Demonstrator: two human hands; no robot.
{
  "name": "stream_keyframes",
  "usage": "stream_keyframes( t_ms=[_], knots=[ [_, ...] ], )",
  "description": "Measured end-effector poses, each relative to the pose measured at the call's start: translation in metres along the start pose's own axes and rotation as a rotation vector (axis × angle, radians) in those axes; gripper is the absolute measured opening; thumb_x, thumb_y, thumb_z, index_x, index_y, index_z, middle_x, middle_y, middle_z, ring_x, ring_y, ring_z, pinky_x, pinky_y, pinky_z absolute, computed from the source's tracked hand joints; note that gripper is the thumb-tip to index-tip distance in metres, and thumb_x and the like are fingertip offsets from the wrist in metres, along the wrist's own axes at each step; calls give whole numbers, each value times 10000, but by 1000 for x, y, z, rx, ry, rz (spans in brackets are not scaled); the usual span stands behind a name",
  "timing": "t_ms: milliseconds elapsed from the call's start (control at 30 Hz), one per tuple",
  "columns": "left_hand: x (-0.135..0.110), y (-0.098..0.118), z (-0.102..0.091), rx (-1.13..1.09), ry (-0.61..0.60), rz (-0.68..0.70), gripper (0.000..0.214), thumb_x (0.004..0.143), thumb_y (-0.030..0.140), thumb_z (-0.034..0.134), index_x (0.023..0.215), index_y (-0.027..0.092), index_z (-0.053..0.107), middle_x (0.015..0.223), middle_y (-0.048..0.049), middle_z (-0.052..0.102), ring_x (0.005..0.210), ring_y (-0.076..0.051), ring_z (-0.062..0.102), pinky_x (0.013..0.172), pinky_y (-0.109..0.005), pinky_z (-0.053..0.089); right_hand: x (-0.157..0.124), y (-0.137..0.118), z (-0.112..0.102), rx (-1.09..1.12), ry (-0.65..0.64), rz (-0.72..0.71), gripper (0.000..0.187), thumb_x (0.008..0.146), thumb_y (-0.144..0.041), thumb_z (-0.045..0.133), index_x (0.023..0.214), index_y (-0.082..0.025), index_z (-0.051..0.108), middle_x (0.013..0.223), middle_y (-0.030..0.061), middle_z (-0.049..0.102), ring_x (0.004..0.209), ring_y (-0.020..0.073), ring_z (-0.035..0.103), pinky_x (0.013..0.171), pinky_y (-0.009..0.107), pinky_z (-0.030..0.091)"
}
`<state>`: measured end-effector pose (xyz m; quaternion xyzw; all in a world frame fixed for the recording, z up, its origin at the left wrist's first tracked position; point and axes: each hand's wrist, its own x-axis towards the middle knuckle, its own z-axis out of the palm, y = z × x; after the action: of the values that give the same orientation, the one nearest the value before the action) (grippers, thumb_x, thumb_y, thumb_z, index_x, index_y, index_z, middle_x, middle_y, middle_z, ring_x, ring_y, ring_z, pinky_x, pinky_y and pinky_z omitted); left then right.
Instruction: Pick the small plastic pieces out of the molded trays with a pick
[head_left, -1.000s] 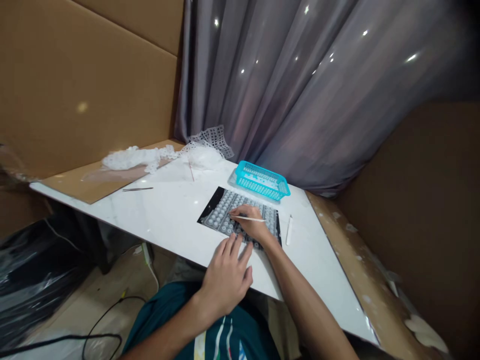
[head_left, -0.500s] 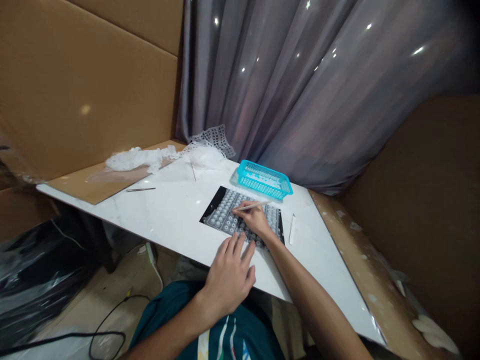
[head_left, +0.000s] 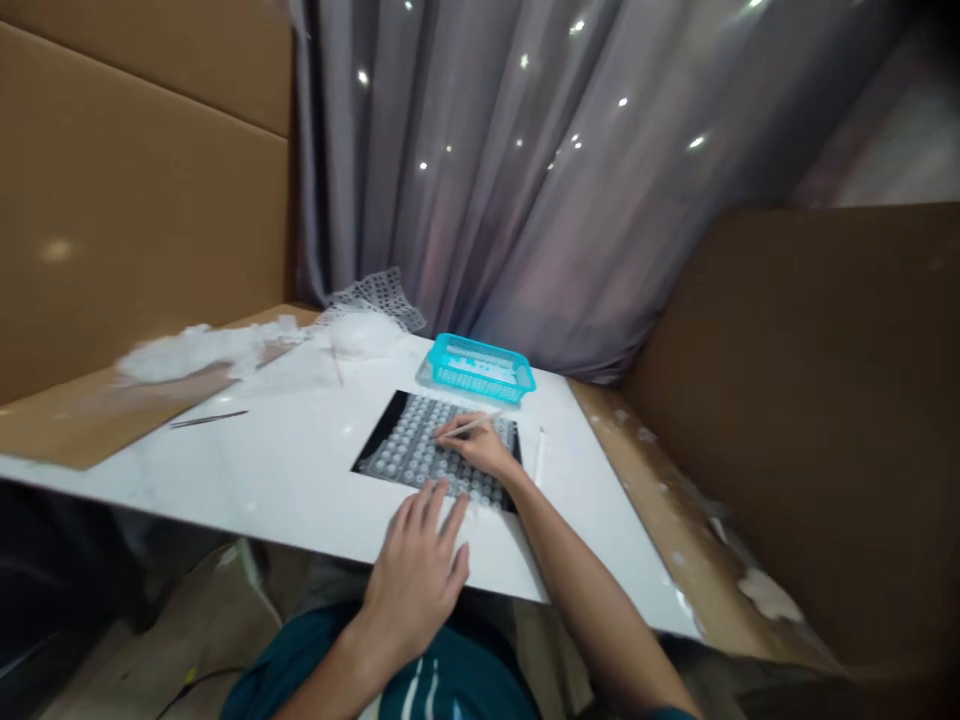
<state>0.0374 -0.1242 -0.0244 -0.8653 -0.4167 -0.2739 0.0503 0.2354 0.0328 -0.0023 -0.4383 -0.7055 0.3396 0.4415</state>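
Note:
My right hand (head_left: 480, 443) pinches a slim pale pen-like tool (head_left: 474, 424), whose exact kind I cannot make out. Its tip points left and down over a sheet of small round white pieces (head_left: 405, 440) set in rows on a black mat (head_left: 375, 432). Fingers of my left hand (head_left: 421, 550) are stretched and slightly spread at the near edge of that sheet, with nothing held. The right hand and forearm cover part of the rows.
Behind the sheet stands a turquoise basket (head_left: 480, 385) with white bits inside. A thin white tool (head_left: 540, 455) lies right of the mat, dark tweezers (head_left: 210, 418) to the left. White netting and plastic (head_left: 367, 325) are heaped at the back left. Cardboard panels (head_left: 142, 210) flank the table.
The view has swung right, so everything on the table appears farther left and a little lower. Both hands keep nearly the same pose over the sheet.

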Motion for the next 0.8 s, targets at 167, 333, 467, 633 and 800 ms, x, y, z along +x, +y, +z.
stream_keyframes(
  t_ms=[167,333,467,633,800],
  knots=[
    [3,1,1,-9,7,23,622,1042,279,526,1657,258,437,1689,-119,445,1546,-369,419,1232,-570,383,-1,2,-5,-16,-77,17,210,817,-389,864,830,-190,796,954,91,840,905,245,785,805,334,608],
    [5,1,-5,-18,-16,66,594,1059,276,510,1650,290,450,1691,-50,466,1582,-347,371,1264,-573,337,-2,-3,-10,-12,-99,-10,203,839,-377,845,813,-185,781,963,90,838,901,244,783,794,327,603],
    [6,1,-8,-60,-40,101,563,1094,318,496,1653,345,436,1643,23,536,1550,-306,426,1281,-555,314,-2,-5,-10,-16,-94,-17,174,831,-354,845,818,-189,790,937,81,837,892,248,782,795,338,608],
    [6,1,-6,-43,-34,107,585,1092,318,492,1671,325,405,1661,13,514,1555,-302,424,1287,-554,302,-3,-6,-8,-39,-94,-37,164,845,-346,837,813,-195,782,924,75,831,898,244,786,785,327,603],
    [5,2,-2,36,-18,72,670,1048,261,500,1699,212,347,1717,-113,416,1597,-339,360,1281,-587,305,-4,-8,-7,-180,-93,-118,161,860,-290,821,742,-213,741,954,72,832,938,261,788,805,331,586]
  ],
)
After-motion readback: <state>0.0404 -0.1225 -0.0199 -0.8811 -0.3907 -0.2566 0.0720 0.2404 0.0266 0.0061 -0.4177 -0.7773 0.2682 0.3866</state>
